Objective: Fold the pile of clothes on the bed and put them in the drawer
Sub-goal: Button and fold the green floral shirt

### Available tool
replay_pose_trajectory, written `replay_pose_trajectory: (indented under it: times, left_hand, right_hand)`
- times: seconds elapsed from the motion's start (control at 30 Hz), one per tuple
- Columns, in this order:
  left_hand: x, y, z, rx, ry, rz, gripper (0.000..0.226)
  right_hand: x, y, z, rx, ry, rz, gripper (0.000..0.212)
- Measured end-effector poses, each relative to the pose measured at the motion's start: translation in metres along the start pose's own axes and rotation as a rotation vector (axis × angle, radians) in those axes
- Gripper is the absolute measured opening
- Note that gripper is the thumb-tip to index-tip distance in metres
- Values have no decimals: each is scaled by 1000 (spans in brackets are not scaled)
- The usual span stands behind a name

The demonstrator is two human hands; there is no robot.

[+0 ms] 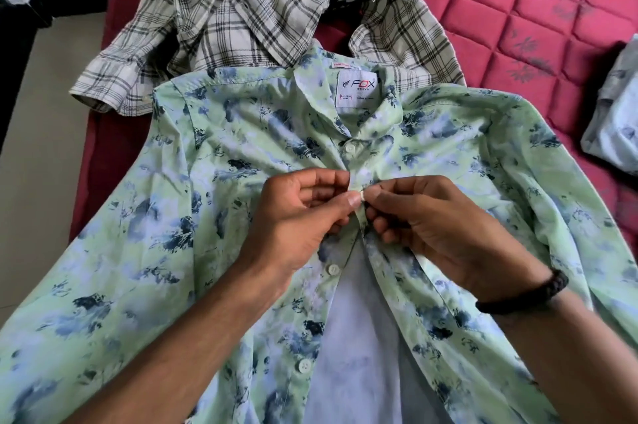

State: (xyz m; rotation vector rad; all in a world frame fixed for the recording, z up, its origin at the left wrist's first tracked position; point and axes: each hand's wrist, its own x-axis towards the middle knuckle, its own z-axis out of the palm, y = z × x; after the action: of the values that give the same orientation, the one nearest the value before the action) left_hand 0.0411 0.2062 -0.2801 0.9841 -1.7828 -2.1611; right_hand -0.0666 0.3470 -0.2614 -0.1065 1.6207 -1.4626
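Hands meet at the chest of a green shirt (214, 182) spread on the bed (538, 9): left hand (300, 216) and right hand (424, 216) each pinch the placket around a button (362, 196). Buttoning appears underway before folding; next, the button likely needs pushing through its hole.

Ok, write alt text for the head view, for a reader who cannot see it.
Two hands, left hand and right hand, pinch the front of a green floral shirt at a button, spread face up on a red quilted bed. The shirt hangs open below. A crumpled plaid shirt lies beyond its collar.
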Motion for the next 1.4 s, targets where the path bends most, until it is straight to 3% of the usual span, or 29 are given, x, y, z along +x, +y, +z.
replay_pose_trajectory:
  times: [0.13,0.2,0.3,0.37,0.47,0.6,0.73,0.83,0.93,1.03,1.17,1.4]
  left_hand:
    - [6,8,-2,365,47,182,28]
    - [-4,13,-1,611,90,283,25]
    - [-34,12,-4,883,90,393,17]
    - [-59,1,-5,1019,34,434,8]
    - [-86,-17,-4,1090,35,477,18]
    - [-84,-16,-1,1107,86,462,9]
    - [-80,-8,4,1102,146,421,8]
    - [-83,-5,0,838,182,389,8]
    - [-87,-12,-2,544,135,235,6]
    - [-89,-18,-3,441,125,155,7]
    - [-85,-20,5,515,166,161,9]
    - [-86,-26,7,549,193,149,12]
  right_hand:
    - [-15,-4,2,-105,69,-65,17]
    - [-40,4,5,-468,137,-173,19]
    - [-79,38,10,-1112,208,-247,39]
    - [-89,56,14,-1220,310,-290,34]
    - [-84,67,23,-1262,464,-426,14]
    - [-84,69,24,-1101,524,-457,13]
    - [-89,63,13,-521,445,-338,17]
    - [-87,64,11,-399,264,-302,16]
    - [-82,69,8,-310,115,-275,14]
    - [-83,71,10,-160,7,-257,11]
    - [-83,70,10,-87,6,-256,11]
    - [-83,80,23,-356,222,-373,13]
